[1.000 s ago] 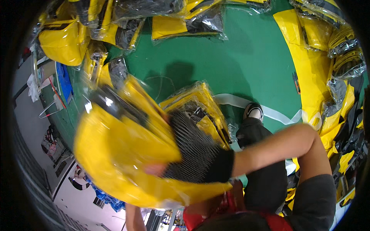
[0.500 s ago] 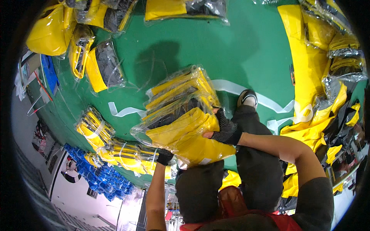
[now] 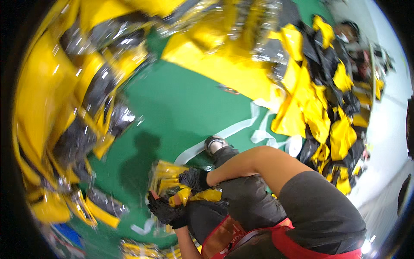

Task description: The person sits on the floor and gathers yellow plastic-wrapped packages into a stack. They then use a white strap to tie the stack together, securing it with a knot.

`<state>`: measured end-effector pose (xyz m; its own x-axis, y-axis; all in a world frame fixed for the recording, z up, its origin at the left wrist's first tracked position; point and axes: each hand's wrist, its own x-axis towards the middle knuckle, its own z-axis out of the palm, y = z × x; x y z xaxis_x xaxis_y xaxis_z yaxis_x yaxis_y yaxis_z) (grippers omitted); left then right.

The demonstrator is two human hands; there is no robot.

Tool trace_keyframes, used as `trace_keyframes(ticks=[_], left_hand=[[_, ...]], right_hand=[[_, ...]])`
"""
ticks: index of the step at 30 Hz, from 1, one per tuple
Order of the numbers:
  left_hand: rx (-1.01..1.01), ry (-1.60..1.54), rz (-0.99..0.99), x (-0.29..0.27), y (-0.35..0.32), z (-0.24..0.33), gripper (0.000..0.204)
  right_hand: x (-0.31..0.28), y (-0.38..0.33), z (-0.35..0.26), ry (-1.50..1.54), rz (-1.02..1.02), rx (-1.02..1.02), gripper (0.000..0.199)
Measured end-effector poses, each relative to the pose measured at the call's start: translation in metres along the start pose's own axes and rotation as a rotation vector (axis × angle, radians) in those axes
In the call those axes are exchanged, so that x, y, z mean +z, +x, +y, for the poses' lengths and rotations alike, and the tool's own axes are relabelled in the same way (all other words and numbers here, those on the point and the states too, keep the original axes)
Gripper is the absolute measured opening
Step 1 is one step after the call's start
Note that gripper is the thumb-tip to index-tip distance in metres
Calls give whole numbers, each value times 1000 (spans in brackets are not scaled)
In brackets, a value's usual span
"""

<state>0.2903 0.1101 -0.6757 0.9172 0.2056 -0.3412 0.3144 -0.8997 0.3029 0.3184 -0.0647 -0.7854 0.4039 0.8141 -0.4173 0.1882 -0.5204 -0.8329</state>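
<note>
At lower centre, wrapped bundle [image 3: 163,169]: yellow and dark folded material is covered by clear, creased, glossy film; it is touched by both hands.
Left hand [image 3: 167,210]: a dark, textured glove is worn, fingertips bare; it is placed at the bundle's lower edge, but whether it is closed cannot be told.
Right hand [image 3: 195,178]: gloved alike, it is laid on the bundle's right part; its grip is blurred and cannot be told.
Packages [image 3: 86,82], left: shiny, bulging, heaped.
Yellow sheet [image 3: 215,71], upper centre: smooth, spread flat.
White ribbon [image 3: 228,131]: laid in loose curves.
Green floor [image 3: 185,103]: smooth, crossed by shadow.
Pale wall [image 3: 390,142]: seen at right.
</note>
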Motion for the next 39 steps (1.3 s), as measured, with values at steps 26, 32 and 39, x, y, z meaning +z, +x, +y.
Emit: trace_keyframes(ticks=[26,32,39], left_hand=[[-91,-999,-1205,268,282,477,53],[-297,-1455,-892,271,265,539,41],[324,-756,-716,178,238,310,38]], right_hand=[[-267,-304,378,2011,2055,-225,74],[-236,-344,362,1814,2321,-139,14],[-106,-354,250,580,2199,819,29]])
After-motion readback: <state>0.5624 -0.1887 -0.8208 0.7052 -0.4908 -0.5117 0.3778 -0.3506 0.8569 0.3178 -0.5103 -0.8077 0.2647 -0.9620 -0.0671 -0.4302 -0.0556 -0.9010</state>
